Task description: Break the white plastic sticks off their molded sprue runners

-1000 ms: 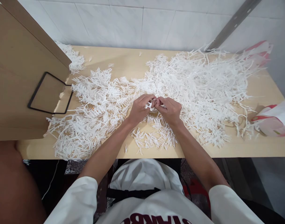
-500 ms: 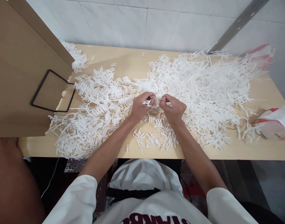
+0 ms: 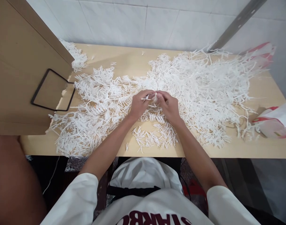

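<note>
My left hand (image 3: 140,101) is closed in a pinch around a small white branched piece (image 3: 146,98), whose thin prongs stick out between the fingers. Fingertip to fingertip with it, my right hand (image 3: 168,104) also pinches at white strands (image 3: 155,96) between the two hands. Both hands are over the middle of the table, among heaps of similar white twiggy pieces. The larger, tangled heap (image 3: 199,84) spreads to the right, with long branching stems. To the left lies another heap (image 3: 93,115) of short-pronged pieces. A small scatter of loose prongs (image 3: 155,136) lies just below my hands.
A cardboard box (image 3: 27,68) stands at the left, near a black wire frame (image 3: 50,107). At the right are red-and-white plastic bags (image 3: 277,122). A metal post (image 3: 236,26) leans by the tiled wall (image 3: 124,25). Another person's bare limb (image 3: 12,175) shows at lower left.
My right hand has moved left, and its fingertips now meet those of my left hand, closing the gap between them. The heaps look the same.
</note>
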`<control>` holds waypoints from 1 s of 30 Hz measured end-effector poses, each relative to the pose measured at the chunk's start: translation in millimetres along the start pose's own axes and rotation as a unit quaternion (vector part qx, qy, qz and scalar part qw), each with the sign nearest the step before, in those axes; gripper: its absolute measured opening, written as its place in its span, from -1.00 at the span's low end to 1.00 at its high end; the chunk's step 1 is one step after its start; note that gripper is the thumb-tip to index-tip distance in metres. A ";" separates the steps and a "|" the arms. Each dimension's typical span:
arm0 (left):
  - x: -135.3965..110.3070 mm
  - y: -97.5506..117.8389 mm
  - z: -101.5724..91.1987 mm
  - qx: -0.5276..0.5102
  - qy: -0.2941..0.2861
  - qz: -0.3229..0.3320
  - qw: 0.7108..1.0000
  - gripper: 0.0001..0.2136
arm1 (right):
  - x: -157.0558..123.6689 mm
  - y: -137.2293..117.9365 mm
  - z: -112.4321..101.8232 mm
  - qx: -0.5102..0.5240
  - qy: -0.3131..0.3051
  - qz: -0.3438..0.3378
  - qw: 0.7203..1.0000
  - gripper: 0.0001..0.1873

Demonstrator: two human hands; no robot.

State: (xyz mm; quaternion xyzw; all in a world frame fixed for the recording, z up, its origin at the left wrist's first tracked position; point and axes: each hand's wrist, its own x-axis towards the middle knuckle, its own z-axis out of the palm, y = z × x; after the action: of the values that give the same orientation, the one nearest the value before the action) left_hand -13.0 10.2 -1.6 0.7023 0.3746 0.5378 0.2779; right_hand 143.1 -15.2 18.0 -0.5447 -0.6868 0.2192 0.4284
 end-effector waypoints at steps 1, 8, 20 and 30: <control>-1.3 -1.5 0.3 0.013 -0.009 0.019 1.000 -0.83 | 0.7 -0.5 -0.6 0.001 -0.008 -0.004 1.000 -0.64; -6.0 -6.2 0.8 0.038 -0.046 0.012 0.998 -0.66 | 4.2 10.5 -2.1 -0.056 -0.023 -0.081 0.995 -0.75; 1.0 9.4 5.2 -0.383 -0.068 -0.245 0.888 -0.85 | -3.1 -7.4 3.5 0.005 0.067 -0.111 0.992 -0.82; -0.2 11.8 10.9 -0.404 -0.048 -0.300 0.863 -0.88 | -10.7 -5.7 13.7 0.039 0.111 -0.050 0.992 -0.75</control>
State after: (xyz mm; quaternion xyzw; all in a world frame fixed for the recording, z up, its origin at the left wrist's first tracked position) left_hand 0.2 3.6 4.7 0.4071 0.3039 0.4984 0.7025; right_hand 129.1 -24.8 11.3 -0.5138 -0.6524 0.1626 0.5329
